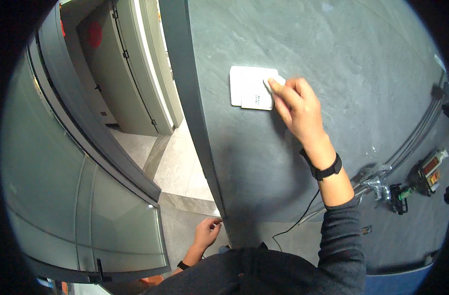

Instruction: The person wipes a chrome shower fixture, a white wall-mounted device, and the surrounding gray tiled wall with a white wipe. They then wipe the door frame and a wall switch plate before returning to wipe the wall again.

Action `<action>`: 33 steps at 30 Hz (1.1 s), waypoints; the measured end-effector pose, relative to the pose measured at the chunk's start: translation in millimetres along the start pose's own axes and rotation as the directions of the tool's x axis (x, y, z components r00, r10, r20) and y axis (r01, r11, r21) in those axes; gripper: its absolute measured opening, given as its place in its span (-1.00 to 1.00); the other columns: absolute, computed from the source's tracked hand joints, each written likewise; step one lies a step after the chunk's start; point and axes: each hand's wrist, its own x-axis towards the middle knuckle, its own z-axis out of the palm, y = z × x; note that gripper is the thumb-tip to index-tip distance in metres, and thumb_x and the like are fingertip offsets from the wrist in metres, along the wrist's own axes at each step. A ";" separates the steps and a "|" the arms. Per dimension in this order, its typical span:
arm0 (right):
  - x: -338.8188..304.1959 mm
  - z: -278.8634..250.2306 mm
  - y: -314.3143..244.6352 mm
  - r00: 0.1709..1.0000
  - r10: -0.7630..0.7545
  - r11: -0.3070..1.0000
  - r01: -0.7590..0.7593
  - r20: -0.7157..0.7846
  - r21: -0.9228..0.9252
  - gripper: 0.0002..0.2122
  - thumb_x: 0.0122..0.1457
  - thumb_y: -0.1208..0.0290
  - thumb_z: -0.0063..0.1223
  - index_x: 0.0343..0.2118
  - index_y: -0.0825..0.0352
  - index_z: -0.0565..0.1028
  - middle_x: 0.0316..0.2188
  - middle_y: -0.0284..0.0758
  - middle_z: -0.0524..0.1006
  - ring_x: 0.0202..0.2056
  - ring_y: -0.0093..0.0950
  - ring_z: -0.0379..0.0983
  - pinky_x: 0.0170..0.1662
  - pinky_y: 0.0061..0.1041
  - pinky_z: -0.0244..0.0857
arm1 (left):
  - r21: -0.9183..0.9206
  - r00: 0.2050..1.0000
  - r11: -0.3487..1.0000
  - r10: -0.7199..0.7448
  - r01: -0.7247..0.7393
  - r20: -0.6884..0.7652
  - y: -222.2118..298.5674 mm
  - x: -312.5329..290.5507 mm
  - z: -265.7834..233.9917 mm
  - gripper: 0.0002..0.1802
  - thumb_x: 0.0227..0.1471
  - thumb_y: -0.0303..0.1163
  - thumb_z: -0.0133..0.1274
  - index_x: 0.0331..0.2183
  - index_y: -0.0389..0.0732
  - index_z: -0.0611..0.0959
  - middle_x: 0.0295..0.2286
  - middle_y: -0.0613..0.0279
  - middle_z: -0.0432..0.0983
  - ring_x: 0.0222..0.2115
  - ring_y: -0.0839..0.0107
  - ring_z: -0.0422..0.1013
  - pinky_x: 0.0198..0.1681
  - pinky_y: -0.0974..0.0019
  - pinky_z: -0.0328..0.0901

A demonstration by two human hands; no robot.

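On the dark grey marbled wall (pixel 249 162) in front of me is a white, nearly square panel (pixel 249 88) with small dark print low on its face. My right hand (pixel 303 108) pinches a small white piece (pixel 274 83) between thumb and fingers, against the panel's right edge. What this piece is, I cannot make out. A black band circles my right wrist. Low and to the left, my left hand (pixel 206 232) hangs beside the wall's edge, its fingers curled in. Whatever they might hold is hidden.
Left of the wall is a doorway with light floor tiles (pixel 185 172) and a grey door (pixel 114 73) beyond. A framed glass door (pixel 121 231) stands at the left. Tools (pixel 401 196), long rods and clear plastic lie at the right; a thin black cable (pixel 278 241) hangs nearby.
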 end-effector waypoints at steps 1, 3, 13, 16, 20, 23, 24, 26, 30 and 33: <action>-2.8 -0.9 -3.2 1.000 -0.018 1.000 0.018 0.013 -0.002 -0.68 -0.01 0.62 0.24 -0.15 0.20 0.63 -0.43 -0.35 0.42 -0.45 -0.47 0.40 -0.40 -0.50 0.33 | -0.014 1.000 1.000 -0.002 0.001 -0.005 0.4 0.7 0.3 -0.80 -0.01 -0.43 0.14 -0.27 -0.18 0.70 -0.38 0.15 0.59 -0.49 0.34 0.51 -0.38 0.31 0.41; -3.6 -3.8 -6.0 0.995 -0.095 0.995 0.095 -0.017 0.028 -0.69 -0.04 0.62 0.25 -0.18 0.19 0.64 -0.45 -0.36 0.43 -0.46 -0.46 0.41 -0.41 -0.50 0.33 | 0.019 1.000 1.000 -0.011 0.011 0.015 1.2 0.5 0.9 -0.79 -0.01 -0.43 0.14 -0.26 -0.18 0.70 -0.38 0.15 0.59 -0.49 0.33 0.51 -0.37 0.31 0.41; 1.9 -1.0 -3.1 0.999 -0.034 0.998 0.034 0.004 -0.043 -0.78 0.00 0.53 0.23 -0.24 0.16 0.63 -0.47 -0.38 0.42 -0.42 -0.41 0.43 -0.37 -0.43 0.38 | -0.028 0.999 0.999 -0.033 0.033 0.016 1.9 -2.4 0.8 -0.80 0.00 -0.41 0.15 -0.26 -0.16 0.71 -0.39 0.14 0.58 -0.44 0.31 0.51 -0.33 0.31 0.42; -5.1 -0.7 -8.4 1.000 -0.019 1.000 0.019 0.005 -0.017 -0.76 -0.02 0.52 0.25 -0.24 0.16 0.62 -0.46 -0.37 0.42 -0.41 -0.40 0.44 -0.37 -0.42 0.38 | -0.028 1.000 0.999 -0.015 0.015 -0.001 1.8 -3.1 1.4 -0.80 -0.01 -0.43 0.15 -0.26 -0.17 0.71 -0.40 0.14 0.58 -0.45 0.31 0.51 -0.33 0.32 0.43; 15.7 6.0 -4.7 0.999 -0.028 0.997 0.026 -0.021 -0.077 -0.79 -0.03 0.50 0.26 -0.27 0.18 0.62 -0.44 -0.38 0.43 -0.37 -0.40 0.44 -0.35 -0.42 0.38 | 0.000 0.999 0.999 -0.035 0.035 0.022 2.7 -5.8 0.8 -0.80 -0.02 -0.45 0.16 -0.27 -0.17 0.71 -0.40 0.15 0.59 -0.45 0.31 0.50 -0.33 0.32 0.42; 22.4 6.9 -10.5 1.000 0.001 0.993 -0.001 0.003 -0.118 -0.83 -0.02 0.48 0.26 -0.31 0.18 0.62 -0.45 -0.40 0.43 -0.38 -0.40 0.44 -0.35 -0.42 0.38 | -0.005 0.999 1.000 -0.019 0.020 0.035 1.8 -5.9 1.1 -0.80 -0.03 -0.46 0.16 -0.27 -0.16 0.71 -0.39 0.15 0.59 -0.45 0.32 0.51 -0.33 0.32 0.43; 22.1 6.0 -13.7 1.000 -0.028 0.993 0.027 -0.003 -0.111 -0.83 -0.02 0.48 0.26 -0.31 0.17 0.62 -0.46 -0.40 0.42 -0.38 -0.40 0.44 -0.35 -0.42 0.38 | -0.002 0.999 1.000 -0.008 0.008 0.036 1.3 -5.6 1.2 -0.80 -0.03 -0.46 0.16 -0.27 -0.16 0.71 -0.39 0.15 0.59 -0.45 0.33 0.51 -0.33 0.32 0.43; 17.0 1.9 -21.3 0.998 -0.016 0.993 0.023 0.067 -0.114 -0.84 -0.02 0.47 0.26 -0.32 0.17 0.62 -0.47 -0.41 0.42 -0.38 -0.41 0.43 -0.36 -0.42 0.38 | -0.001 1.000 1.000 0.005 -0.005 0.027 0.3 -4.7 2.0 -0.79 -0.03 -0.46 0.16 -0.26 -0.16 0.71 -0.39 0.15 0.59 -0.46 0.33 0.51 -0.34 0.32 0.42; 25.7 5.9 -20.4 0.998 -0.056 0.992 0.058 0.020 -0.114 -0.86 -0.04 0.50 0.25 -0.37 0.19 0.61 -0.49 -0.41 0.42 -0.38 -0.40 0.43 -0.35 -0.41 0.37 | -0.008 1.000 1.000 0.011 -0.011 0.028 1.2 -3.3 3.1 -0.79 -0.03 -0.45 0.16 -0.26 -0.17 0.70 -0.38 0.15 0.60 -0.47 0.33 0.52 -0.36 0.32 0.41; 36.6 15.8 -14.8 0.998 -0.057 0.993 0.053 -0.034 -0.110 -0.87 -0.06 0.50 0.25 -0.39 0.21 0.61 -0.48 -0.41 0.42 -0.38 -0.39 0.42 -0.34 -0.41 0.37 | 0.004 0.999 1.000 0.022 -0.023 0.042 3.7 -2.1 2.8 -0.79 -0.02 -0.46 0.15 -0.25 -0.16 0.70 -0.36 0.14 0.61 -0.45 0.32 0.53 -0.36 0.32 0.42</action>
